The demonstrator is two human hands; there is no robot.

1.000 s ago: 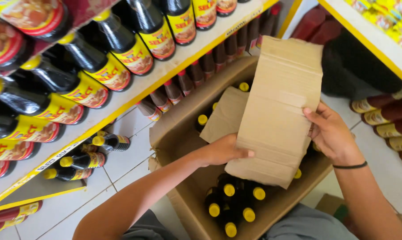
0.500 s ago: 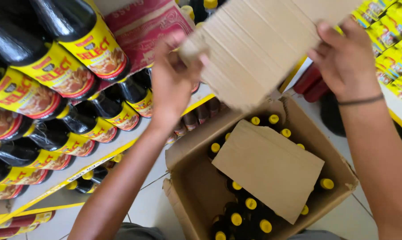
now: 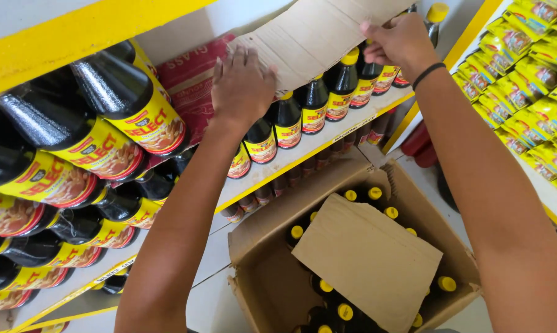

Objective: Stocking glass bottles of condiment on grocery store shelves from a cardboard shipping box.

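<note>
Both hands, left hand (image 3: 241,86) and right hand (image 3: 398,40), now grip the cardboard sheet (image 3: 318,34) raised at the frame's top over the shelf bottles (image 3: 315,102), lifted from the open box (image 3: 260,246) below.

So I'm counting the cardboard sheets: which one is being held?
The upper cardboard sheet, gripped by both hands above the shelf bottles; the other sheet lies untouched inside the box.

Flat brown cardboard sheet (image 3: 315,37) held tilted atop the shelved bottles.
</note>
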